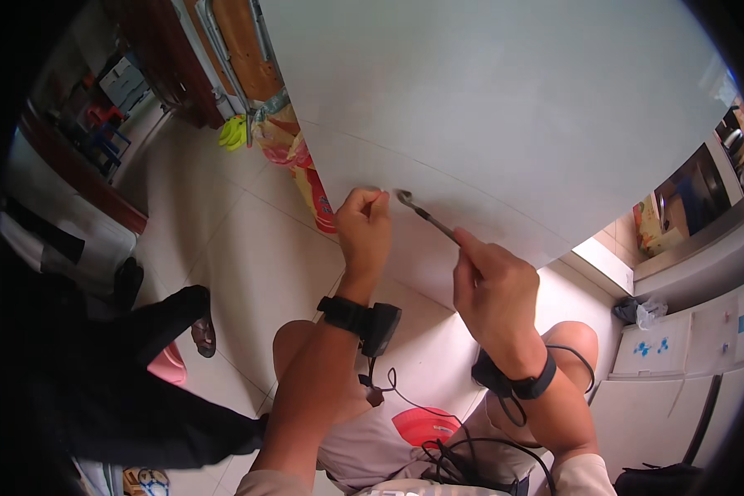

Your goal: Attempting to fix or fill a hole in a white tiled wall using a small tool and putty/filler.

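A large white panel point(504, 99) with a faint horizontal line stands tilted before me. My left hand point(364, 223) is closed in a pinch against its lower left area; whatever is between the fingertips is too small to make out. My right hand point(496, 293) grips a thin tool point(436, 223) with a dark shaft and a small, rounded metal head, which is at the panel just right of my left fingertips. Both wrists wear black straps with devices and cables.
Black fabric point(124, 388) and a sandal point(203, 331) lie left. Yellow gloves point(233, 132) and colourful bags point(285, 140) are behind the panel's left edge. A red plastic object point(422, 423) is below me. White cabinets point(661, 347) stand right; a doorway point(140, 99) is far left.
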